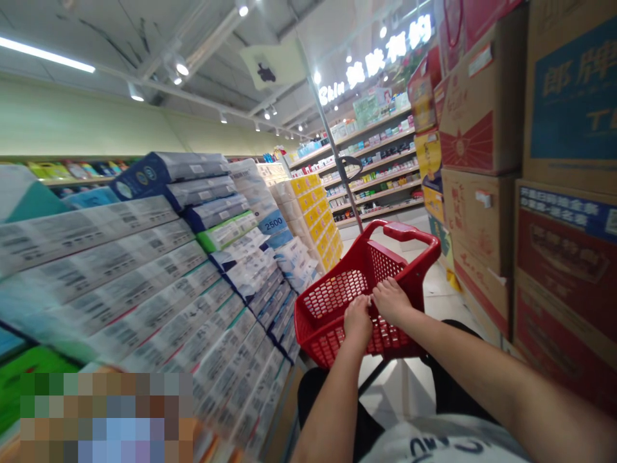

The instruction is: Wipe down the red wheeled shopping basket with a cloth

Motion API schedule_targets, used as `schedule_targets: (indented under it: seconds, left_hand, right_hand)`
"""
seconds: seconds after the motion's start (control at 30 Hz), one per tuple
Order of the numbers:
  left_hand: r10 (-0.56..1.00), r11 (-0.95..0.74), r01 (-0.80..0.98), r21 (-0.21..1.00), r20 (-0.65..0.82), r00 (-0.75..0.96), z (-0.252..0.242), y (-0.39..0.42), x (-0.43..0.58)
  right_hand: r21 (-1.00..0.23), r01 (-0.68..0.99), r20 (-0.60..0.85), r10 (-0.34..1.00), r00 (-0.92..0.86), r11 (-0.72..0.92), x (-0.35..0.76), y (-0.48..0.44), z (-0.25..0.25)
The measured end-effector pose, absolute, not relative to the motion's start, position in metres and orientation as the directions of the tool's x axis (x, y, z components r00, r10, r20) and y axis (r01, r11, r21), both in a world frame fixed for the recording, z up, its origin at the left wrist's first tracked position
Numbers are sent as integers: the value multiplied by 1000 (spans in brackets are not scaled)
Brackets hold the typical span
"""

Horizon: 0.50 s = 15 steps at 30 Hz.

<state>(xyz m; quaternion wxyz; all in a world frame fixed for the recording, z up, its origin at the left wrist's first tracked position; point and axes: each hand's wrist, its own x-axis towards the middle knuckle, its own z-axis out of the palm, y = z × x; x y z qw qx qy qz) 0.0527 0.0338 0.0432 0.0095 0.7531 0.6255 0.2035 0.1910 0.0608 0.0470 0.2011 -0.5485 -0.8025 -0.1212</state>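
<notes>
A red shopping basket (417, 273), perforated, stands directly before the person's hands. The left hand (358, 319) and right hand (391, 301), side by side, curl their fingers over its near rim. Left of them: stacked plastic-wrapped packs (130, 257); right: piled cardboard cartons (470, 119); farther ahead: stocked shelves (380, 164).

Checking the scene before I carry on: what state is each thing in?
Red basket, open-topped, held at its near rim
Left hand, curled on that rim
Right hand, curled on that rim
Wrapped packs, stacked
Yellow boxes, stacked
Cartons, stacked
Far shelves, stocked
Sign, lit
Strip light, lit
</notes>
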Motion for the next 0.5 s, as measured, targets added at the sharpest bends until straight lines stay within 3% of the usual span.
schedule_targets:
  seconds: [0.27, 0.5]
  left_hand:
    - [963, -77, 961, 265, 271, 2, 41, 32, 40]
    - [944, -157, 953, 260, 324, 67, 41, 28, 46]
  right_hand:
    - [-20, 928, 476, 820, -318, 372, 189, 60, 45]
    - [-19, 925, 496, 807, -320, 379, 187, 61, 41]
